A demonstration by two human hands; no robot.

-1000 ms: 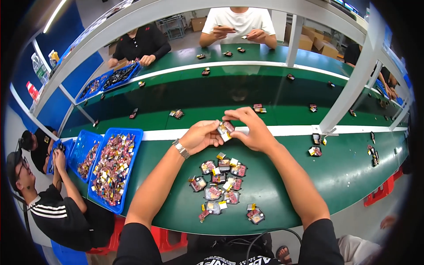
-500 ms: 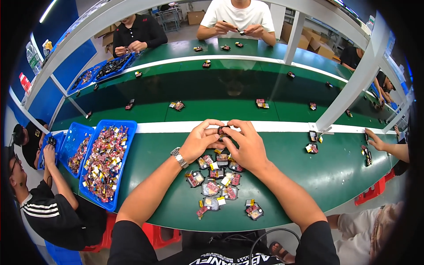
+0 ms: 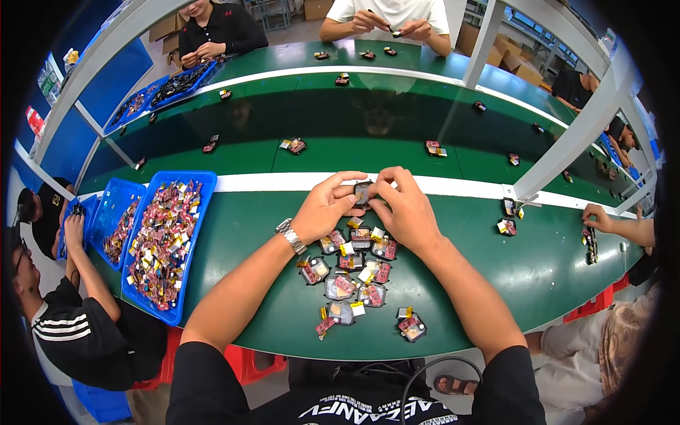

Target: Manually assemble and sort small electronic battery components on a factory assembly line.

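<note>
Between my hands, near the white strip along the worktable, a small black-framed housing (image 3: 363, 193) stands tilted on edge. The fingers and thumb of my left hand (image 3: 322, 211) close on its left side. My right hand (image 3: 406, 212) pinches at its right edge, thumb and forefinger bent; whether something tiny sits between those fingertips is hidden. Just below my hands lies a cluster of similar housings (image 3: 340, 287) with red circuit boards, white parts and yellow tape. One separate housing (image 3: 411, 327) lies closer to me, right of the cluster.
A blue tray (image 3: 214, 185) heaped with small circuit boards stands at my left, a second blue tray (image 3: 106, 212) beside it. Assemblies (image 3: 435, 149) are spaced along the green belt (image 3: 340, 120). A grey post (image 3: 567, 142) rises at right. Co-workers sit opposite and on both sides.
The housing in my hands has turned more upright, showing its greyish face. My right fingers have shifted to its right edge. The whole view has tilted a little.
</note>
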